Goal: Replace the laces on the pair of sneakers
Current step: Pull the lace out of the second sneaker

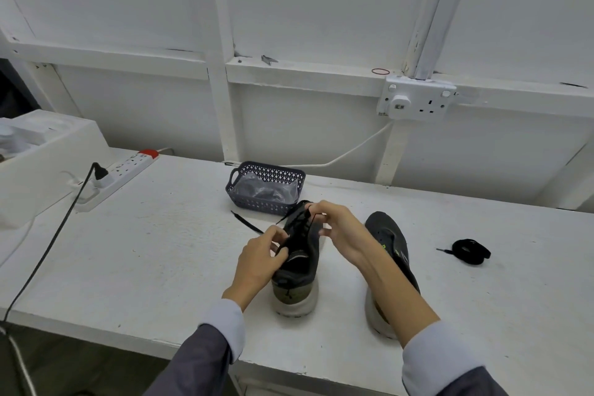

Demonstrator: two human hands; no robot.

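Two sleeves, grey with pale cuffs, enter from the bottom edge. Two hands at work over the white table (144,251). Left hand (262,254): fingers curled, pinching a black lace (247,224) at the left side of the first sneaker (297,270). Right hand (337,228): fingers curled over the eyelet rows nearer the toe, pinching a strand of the same lace. One loose end of that lace trails left across the table towards the basket. Two sneakers counted, both dark with pale soles, heels towards the person; the first stands between the hands, and the second sneaker (390,241) stands just to its right, partly behind the right forearm. One coiled lace (471,251), black, lies further right, well apart from both shoes. Beyond the first sneaker's toe, one dark perforated basket (257,202) holding a clear plastic bag (266,188). Far left, one white power strip (125,170) with a black cable (48,251) plugged in. On the back wall, one double socket (416,101).
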